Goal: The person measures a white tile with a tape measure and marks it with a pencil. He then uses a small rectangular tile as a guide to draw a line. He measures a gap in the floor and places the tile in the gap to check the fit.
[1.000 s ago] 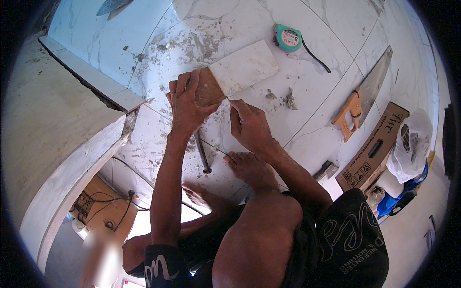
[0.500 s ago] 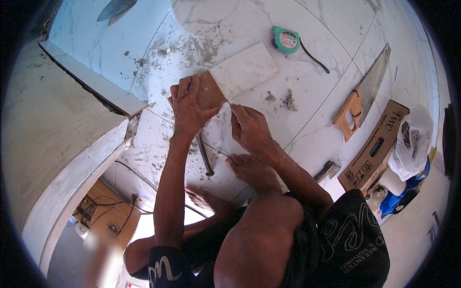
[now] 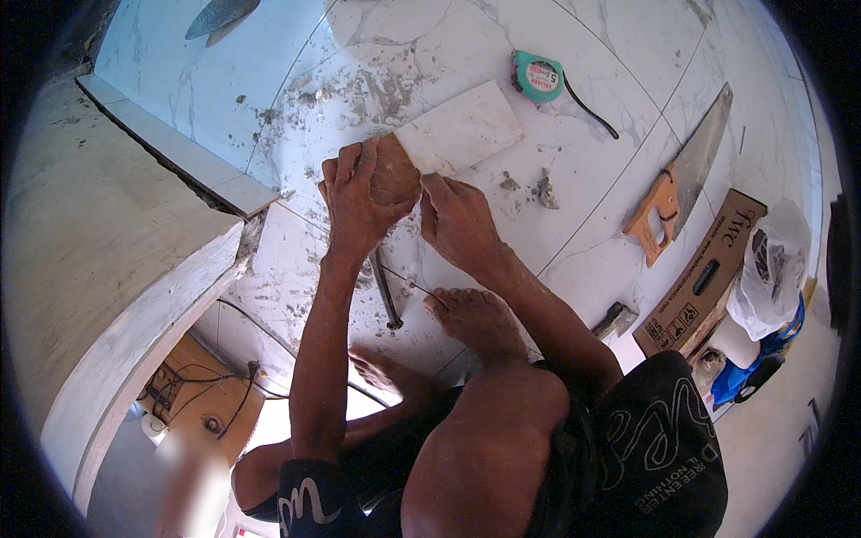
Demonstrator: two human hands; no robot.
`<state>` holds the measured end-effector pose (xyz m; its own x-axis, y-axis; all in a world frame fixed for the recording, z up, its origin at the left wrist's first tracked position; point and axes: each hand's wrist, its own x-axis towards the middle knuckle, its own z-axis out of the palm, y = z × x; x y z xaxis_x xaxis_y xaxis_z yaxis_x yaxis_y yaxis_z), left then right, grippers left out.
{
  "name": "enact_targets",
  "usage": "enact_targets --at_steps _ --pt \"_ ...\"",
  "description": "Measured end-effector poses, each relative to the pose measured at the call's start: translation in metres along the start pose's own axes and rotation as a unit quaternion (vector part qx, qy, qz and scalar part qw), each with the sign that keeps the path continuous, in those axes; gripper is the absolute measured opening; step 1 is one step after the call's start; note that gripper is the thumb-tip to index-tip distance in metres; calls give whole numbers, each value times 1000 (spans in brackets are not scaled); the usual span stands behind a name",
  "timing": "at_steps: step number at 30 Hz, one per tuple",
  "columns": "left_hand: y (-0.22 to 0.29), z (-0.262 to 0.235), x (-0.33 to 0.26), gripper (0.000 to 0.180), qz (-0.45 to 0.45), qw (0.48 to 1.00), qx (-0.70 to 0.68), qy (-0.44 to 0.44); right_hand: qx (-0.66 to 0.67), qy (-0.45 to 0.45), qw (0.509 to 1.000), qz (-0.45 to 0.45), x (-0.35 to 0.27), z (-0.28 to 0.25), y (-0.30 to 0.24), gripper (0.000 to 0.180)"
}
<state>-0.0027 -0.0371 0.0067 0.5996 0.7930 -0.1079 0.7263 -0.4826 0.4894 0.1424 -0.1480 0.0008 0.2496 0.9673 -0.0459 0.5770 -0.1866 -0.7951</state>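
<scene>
Clasping brown piece (image 3: 395, 173) in left hand (image 3: 353, 204) with thumb spread from fingers, at end of white tile (image 3: 465, 127) on marbled floor (image 3: 596, 170); pinching at piece's corner with right hand (image 3: 461, 224), cannot tell on what.

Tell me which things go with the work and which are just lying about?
Seem part of it:
brown piece, in the left hand; right hand at its edge
white slab beside it

Seem just lying about:
green tape measure
handsaw
cardboard box
plastic bag

Bluish light brightens the upper-left floor tiles (image 3: 193, 99), while edges bow toward black corners and a lower-left patch blurs
</scene>
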Motion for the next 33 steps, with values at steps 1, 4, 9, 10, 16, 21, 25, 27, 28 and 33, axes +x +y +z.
enact_targets --at_steps 1,4,9,10,16,21,25,27,28,33 --pt "1 -1 0 102 -2 1000 -1 -2 -2 1 1000 6 6 0 -2 36" --pt "1 -1 0 104 2 1000 -6 0 6 60 998 -34 26 -1 -9 21" --pt "-1 -1 1 107 20 999 -21 20 7 10 1000 -13 57 -4 -17 35" --pt "-2 0 0 106 19 999 -19 18 4 -9 1000 -2 59 -2 -15 44" --pt "5 -4 0 101 10 999 -29 11 53 61 996 -35 62 -2 -20 10" --pt "5 -5 1 100 25 999 -34 25 24 42 998 -26 64 -5 -24 11" --pt "0 -1 1 100 22 999 -24 21 14 44 998 -36 63 -6 -20 13" --pt "-6 2 1 100 29 999 -30 23 -22 6 999 -29 46 -17 -24 14" --pt "-4 0 1 100 8 1000 -18 11 -40 -12 999 -26 34 -24 -26 15" --pt "9 -7 -2 103 -38 999 27 0 -49 -106 992 54 -15 -64 -18 18"
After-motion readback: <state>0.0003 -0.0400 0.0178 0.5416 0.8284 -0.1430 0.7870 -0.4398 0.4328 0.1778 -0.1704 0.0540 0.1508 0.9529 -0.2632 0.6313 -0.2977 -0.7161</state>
